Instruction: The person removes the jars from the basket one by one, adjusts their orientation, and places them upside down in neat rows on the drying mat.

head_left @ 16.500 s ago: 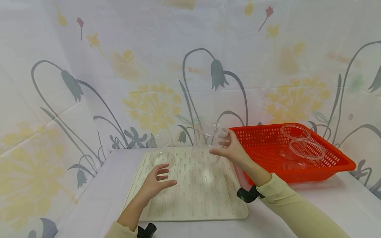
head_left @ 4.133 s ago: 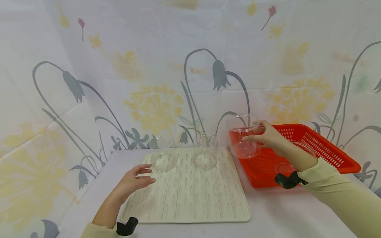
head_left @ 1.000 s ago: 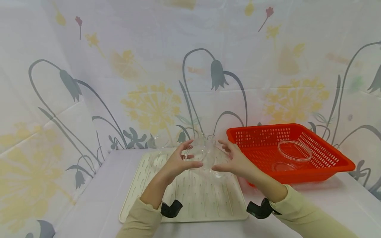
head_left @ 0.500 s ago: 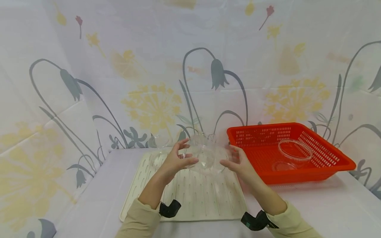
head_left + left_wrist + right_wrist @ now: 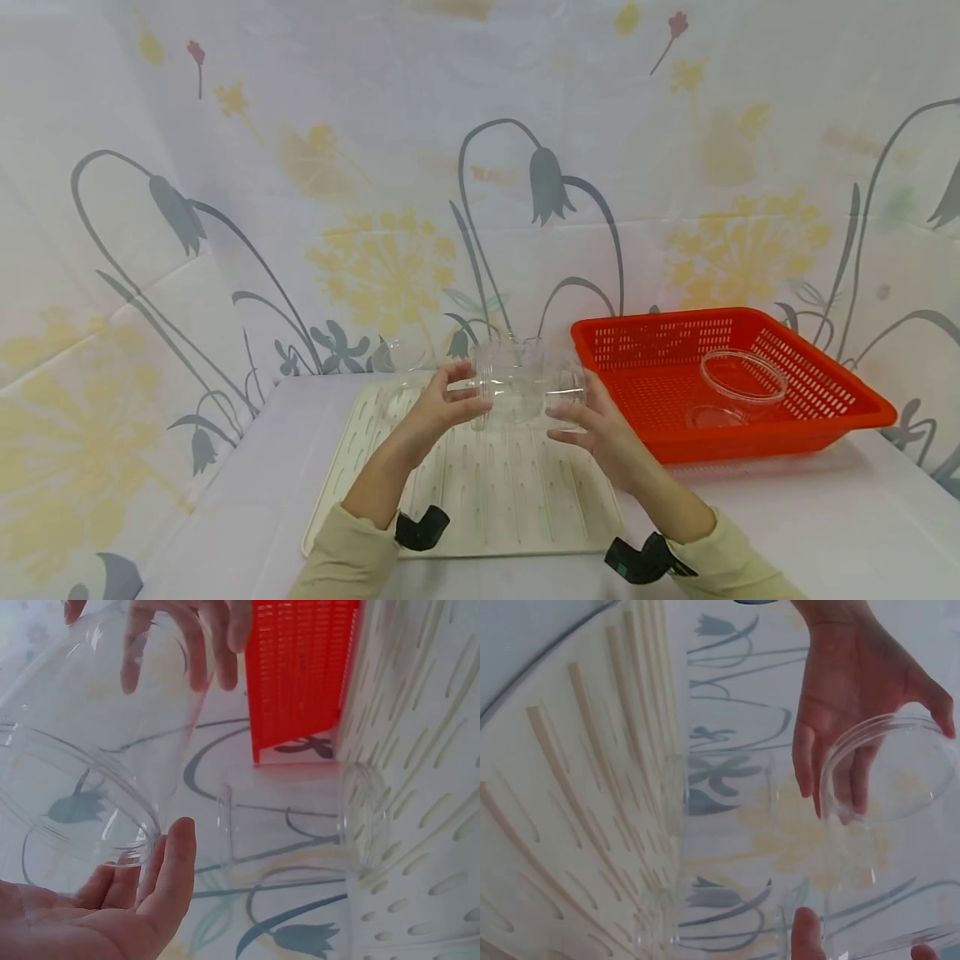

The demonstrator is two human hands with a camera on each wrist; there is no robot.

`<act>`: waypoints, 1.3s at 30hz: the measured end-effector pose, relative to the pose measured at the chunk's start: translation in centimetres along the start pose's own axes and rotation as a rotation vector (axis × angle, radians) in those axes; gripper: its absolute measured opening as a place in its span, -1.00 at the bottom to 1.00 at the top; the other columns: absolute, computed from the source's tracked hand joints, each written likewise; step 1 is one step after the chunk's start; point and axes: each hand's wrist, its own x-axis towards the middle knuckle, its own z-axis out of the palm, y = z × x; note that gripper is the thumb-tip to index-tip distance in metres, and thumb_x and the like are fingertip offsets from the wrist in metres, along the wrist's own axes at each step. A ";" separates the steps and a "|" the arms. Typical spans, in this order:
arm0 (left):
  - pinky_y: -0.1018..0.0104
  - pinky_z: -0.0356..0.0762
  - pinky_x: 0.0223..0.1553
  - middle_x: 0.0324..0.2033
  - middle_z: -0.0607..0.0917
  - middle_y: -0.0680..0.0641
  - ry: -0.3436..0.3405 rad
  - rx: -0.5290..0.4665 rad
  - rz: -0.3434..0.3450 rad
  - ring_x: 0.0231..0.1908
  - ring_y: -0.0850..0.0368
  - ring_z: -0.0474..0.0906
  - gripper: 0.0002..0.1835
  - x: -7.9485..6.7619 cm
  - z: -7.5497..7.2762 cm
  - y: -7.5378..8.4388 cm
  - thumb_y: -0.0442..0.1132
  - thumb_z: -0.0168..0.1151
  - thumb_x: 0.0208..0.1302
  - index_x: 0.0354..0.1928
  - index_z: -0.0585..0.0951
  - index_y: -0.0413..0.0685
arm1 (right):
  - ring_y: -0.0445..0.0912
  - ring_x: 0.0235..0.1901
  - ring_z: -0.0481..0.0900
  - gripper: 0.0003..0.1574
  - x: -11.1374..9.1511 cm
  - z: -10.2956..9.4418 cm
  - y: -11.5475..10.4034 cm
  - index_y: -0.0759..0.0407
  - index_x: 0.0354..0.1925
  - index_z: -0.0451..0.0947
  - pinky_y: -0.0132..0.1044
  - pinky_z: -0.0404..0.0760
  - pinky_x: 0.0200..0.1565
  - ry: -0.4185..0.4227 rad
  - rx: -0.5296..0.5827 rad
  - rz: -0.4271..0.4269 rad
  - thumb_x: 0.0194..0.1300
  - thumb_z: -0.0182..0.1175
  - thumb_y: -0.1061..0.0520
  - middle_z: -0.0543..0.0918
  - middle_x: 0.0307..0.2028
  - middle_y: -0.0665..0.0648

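Clear jar (image 5: 529, 387) has tipped level; both hands (image 5: 437, 410) (image 5: 606, 432) hold it.

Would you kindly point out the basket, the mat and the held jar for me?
Basket (image 5: 750, 443): head view, on its near outer wall.
Mat (image 5: 517, 512): head view, on its bare near half.
Held jar (image 5: 82, 712): left wrist view, on its clear side wall.

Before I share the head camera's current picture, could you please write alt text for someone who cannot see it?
A person's left hand and right hand hold a clear container on its side above a cream ridged mat, with faint standing containers behind. At right, a red basket holds another container; a flower-patterned backdrop forms the background.
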 end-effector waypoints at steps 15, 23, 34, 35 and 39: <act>-0.08 0.26 0.12 0.25 0.30 -0.11 -0.079 0.175 -0.040 0.26 -0.12 0.18 -0.25 -0.1 -0.1 -1.5 -0.20 0.36 0.09 0.29 0.21 -0.08 | 0.20 0.20 0.25 -0.16 0.7 -1.1 -2.9 0.23 0.37 -0.10 0.10 0.19 0.21 0.078 -0.118 -0.116 0.24 0.06 0.24 0.12 0.26 0.33; -0.12 0.21 0.15 0.26 0.35 -0.03 -0.121 0.272 -0.053 0.25 -0.10 0.20 -0.19 0.0 0.7 -2.4 -0.19 0.44 -0.01 0.31 0.28 -0.05 | 0.28 0.16 0.26 0.06 1.3 -0.7 -2.6 0.20 0.38 -0.09 0.14 0.40 0.05 -0.106 -0.222 -0.169 0.10 0.31 0.10 0.23 0.22 0.41; -0.09 0.37 0.04 0.22 0.35 -0.12 -0.018 0.304 -0.107 0.21 -0.15 0.25 -0.17 -1.0 -0.4 -3.2 -0.10 0.44 0.01 0.33 0.27 0.07 | 0.27 0.15 0.31 0.12 1.7 -0.3 -2.2 0.10 0.39 -0.09 0.10 0.51 -0.06 -0.081 -0.313 -0.111 0.05 0.38 0.06 0.27 0.21 0.38; -0.09 0.37 0.04 0.22 0.36 -0.13 -0.003 0.304 -0.109 0.21 -0.15 0.26 -0.18 -1.1 -0.7 -3.4 -0.10 0.43 0.02 0.33 0.27 0.07 | 0.27 0.16 0.31 0.12 1.7 -0.2 -2.2 0.11 0.39 -0.08 0.10 0.51 -0.06 -0.073 -0.322 -0.104 0.05 0.38 0.06 0.28 0.21 0.38; -0.09 0.37 0.04 0.19 0.40 -0.16 0.046 0.280 -0.119 0.17 -0.16 0.31 -0.20 -1.8 -2.0 -3.8 -0.15 0.41 0.05 0.34 0.25 0.02 | 0.25 0.17 0.31 0.10 1.9 0.1 -2.4 0.17 0.38 -0.05 0.10 0.49 -0.04 -0.059 -0.368 -0.069 0.06 0.37 0.03 0.32 0.20 0.35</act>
